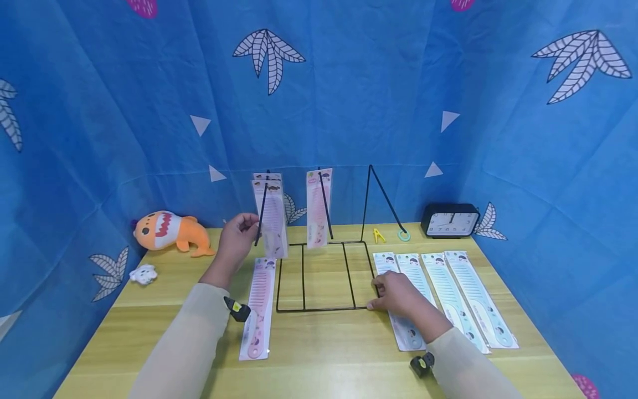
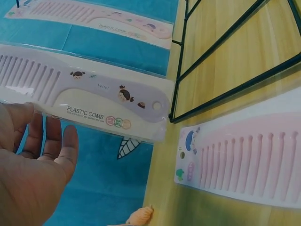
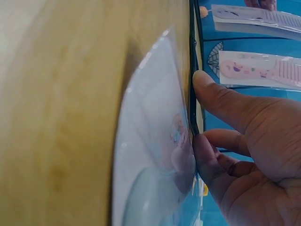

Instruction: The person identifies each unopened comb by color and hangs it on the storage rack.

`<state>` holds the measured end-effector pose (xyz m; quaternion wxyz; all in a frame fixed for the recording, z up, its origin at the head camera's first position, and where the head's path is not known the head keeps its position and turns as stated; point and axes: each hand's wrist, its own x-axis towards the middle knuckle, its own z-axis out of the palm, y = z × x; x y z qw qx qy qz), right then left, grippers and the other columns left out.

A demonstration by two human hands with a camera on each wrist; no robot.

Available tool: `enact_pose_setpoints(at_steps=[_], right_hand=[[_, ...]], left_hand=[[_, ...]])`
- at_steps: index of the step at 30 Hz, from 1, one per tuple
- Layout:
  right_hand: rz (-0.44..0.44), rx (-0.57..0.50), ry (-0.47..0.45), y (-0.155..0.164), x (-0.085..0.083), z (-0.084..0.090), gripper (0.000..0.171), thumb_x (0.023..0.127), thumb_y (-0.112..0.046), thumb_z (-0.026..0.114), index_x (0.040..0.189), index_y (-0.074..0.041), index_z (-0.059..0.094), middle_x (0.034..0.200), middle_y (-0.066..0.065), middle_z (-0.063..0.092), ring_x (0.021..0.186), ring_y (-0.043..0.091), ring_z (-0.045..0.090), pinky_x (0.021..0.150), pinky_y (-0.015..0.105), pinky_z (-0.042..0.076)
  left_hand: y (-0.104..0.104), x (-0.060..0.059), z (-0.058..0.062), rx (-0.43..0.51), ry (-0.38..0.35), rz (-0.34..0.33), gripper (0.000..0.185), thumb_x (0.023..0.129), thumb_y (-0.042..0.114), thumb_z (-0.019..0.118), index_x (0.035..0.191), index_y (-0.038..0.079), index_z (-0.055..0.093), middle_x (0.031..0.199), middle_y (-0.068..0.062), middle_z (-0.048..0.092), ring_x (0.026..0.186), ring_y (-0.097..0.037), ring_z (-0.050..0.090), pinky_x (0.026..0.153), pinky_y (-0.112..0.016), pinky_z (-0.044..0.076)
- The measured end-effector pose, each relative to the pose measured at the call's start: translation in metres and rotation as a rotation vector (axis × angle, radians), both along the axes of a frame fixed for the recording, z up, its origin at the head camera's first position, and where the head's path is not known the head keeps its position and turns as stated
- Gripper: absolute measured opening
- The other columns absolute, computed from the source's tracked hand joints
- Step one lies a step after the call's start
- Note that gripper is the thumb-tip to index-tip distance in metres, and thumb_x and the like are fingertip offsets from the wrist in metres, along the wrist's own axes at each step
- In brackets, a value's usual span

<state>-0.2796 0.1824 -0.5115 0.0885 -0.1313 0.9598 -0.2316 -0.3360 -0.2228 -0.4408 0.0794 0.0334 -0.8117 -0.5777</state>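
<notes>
My left hand (image 1: 238, 241) is at the left edge of a packaged purple comb (image 1: 271, 221) that hangs on a black hook. In the left wrist view, the thumb overlaps the purple comb's (image 2: 103, 89) edge in a pinch, while the other fingers curl loosely below. Another package hangs close behind it. A packaged pink comb (image 1: 318, 213) hangs on the middle hook. My right hand (image 1: 399, 296) grips the front right corner of the black wire rack (image 1: 329, 309), thumb and fingers against the bar. Another packaged pink comb (image 1: 256, 307) lies left of the rack.
Several packaged pale blue combs (image 1: 480, 299) lie right of the rack, one partly under my right hand. An orange plush shark (image 1: 174, 233) and white figurine (image 1: 143, 274) lie left. A yellow clip (image 1: 379, 236), teal ring (image 1: 404, 235) and black clock (image 1: 451, 220) stand behind right.
</notes>
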Motion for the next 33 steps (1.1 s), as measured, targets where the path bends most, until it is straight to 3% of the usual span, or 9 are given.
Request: enact_pose_setpoints(at_steps=[5,8,13,17,23,26,30,33], right_hand=[[0.009,-0.007,0.004,0.000,0.000,0.001,0.053,0.082,-0.030,0.098,0.122,-0.003,0.078,0.083,0.002,0.056,0.081,0.020,0.052,0.073,0.035,0.041],[0.010,0.000,0.004,0.000,0.000,0.001,0.058,0.082,-0.030,0.098,0.128,-0.001,0.077,0.083,0.003,0.057,0.082,0.020,0.052,0.073,0.035,0.042],[0.000,0.010,-0.003,0.000,0.000,0.002,0.059,0.082,-0.029,0.098,0.130,-0.002,0.076,0.087,0.004,0.057,0.084,0.020,0.052,0.073,0.035,0.042],[0.004,0.002,-0.009,0.000,0.000,0.002,0.056,0.083,-0.029,0.098,0.127,-0.001,0.077,0.086,0.005,0.056,0.083,0.020,0.052,0.072,0.034,0.041],[0.006,0.002,0.002,0.000,0.001,0.002,0.047,0.083,-0.029,0.098,0.118,-0.004,0.078,0.085,0.005,0.055,0.081,0.020,0.051,0.071,0.034,0.040],[0.006,0.003,-0.001,0.000,0.001,0.002,0.051,0.083,-0.029,0.098,0.122,-0.004,0.078,0.086,0.004,0.056,0.083,0.020,0.051,0.072,0.034,0.041],[0.004,0.008,-0.009,-0.001,0.001,0.003,0.061,0.083,-0.030,0.097,0.133,-0.001,0.075,0.088,0.004,0.056,0.085,0.020,0.052,0.074,0.035,0.042],[0.002,0.017,-0.009,-0.001,0.001,0.002,0.058,0.083,-0.030,0.097,0.130,-0.003,0.077,0.087,0.004,0.056,0.084,0.020,0.052,0.074,0.035,0.041]], left_hand=[[-0.004,0.009,-0.010,-0.105,-0.023,0.057,0.026,0.111,0.018,0.060,0.129,0.000,0.067,0.126,-0.019,0.065,0.122,-0.033,0.062,0.106,-0.050,0.055],[-0.005,0.020,-0.021,-0.232,-0.104,0.073,0.032,0.109,0.020,0.062,0.131,-0.003,0.067,0.129,-0.023,0.068,0.123,-0.039,0.065,0.105,-0.051,0.058],[0.001,0.044,-0.037,-0.461,-0.278,-0.009,0.046,0.105,0.025,0.068,0.136,-0.008,0.060,0.131,-0.027,0.069,0.115,-0.039,0.067,0.098,-0.053,0.060],[0.009,0.065,-0.046,-0.605,-0.343,-0.035,0.060,0.100,0.026,0.077,0.138,-0.013,0.054,0.124,-0.028,0.066,0.102,-0.035,0.064,0.093,-0.054,0.061],[0.014,0.090,-0.053,-0.625,-0.355,-0.035,0.075,0.087,0.018,0.090,0.140,-0.016,0.051,0.115,-0.025,0.059,0.095,-0.034,0.064,0.082,-0.048,0.064],[0.015,0.099,-0.054,-0.651,-0.351,-0.040,0.084,0.081,0.020,0.096,0.140,-0.018,0.050,0.114,-0.026,0.059,0.096,-0.035,0.064,0.083,-0.049,0.065],[0.017,0.108,-0.055,-0.720,-0.357,-0.034,0.096,0.079,0.029,0.099,0.143,-0.021,0.047,0.117,-0.029,0.059,0.099,-0.036,0.061,0.089,-0.053,0.063],[0.018,0.112,-0.056,-0.734,-0.367,-0.023,0.096,0.080,0.031,0.098,0.143,-0.020,0.046,0.114,-0.029,0.059,0.096,-0.036,0.061,0.082,-0.050,0.064]])
